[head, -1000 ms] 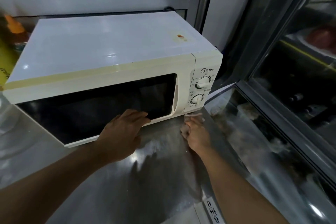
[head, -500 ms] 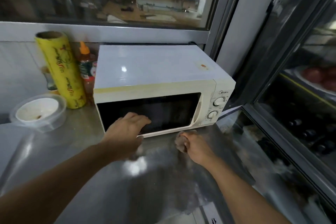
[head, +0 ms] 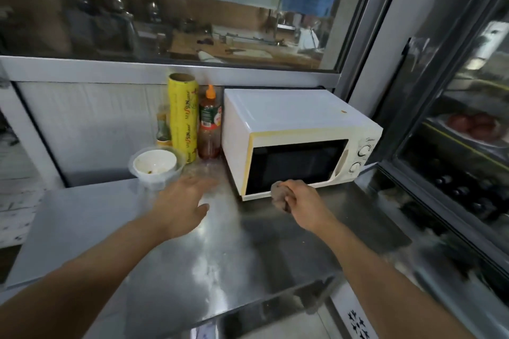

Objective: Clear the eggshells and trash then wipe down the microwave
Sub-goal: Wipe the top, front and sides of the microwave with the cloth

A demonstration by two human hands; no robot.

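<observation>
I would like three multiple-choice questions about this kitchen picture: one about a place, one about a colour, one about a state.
1. Where does the sauce bottle stand?
A. Between the yellow roll and the microwave
B. On top of the microwave
C. Inside the bowl

2. What colour is the sauce bottle's cap?
A. Blue
B. Orange
C. Black

3. In what state is the microwave door?
A. Wide open
B. Removed
C. Closed

Answers:
1. A: it stands upright on the counter with the roll on its left and the microwave on its right.
2. B: the pointed cap is orange.
3. C: the dark door sits flush with the front.
</observation>
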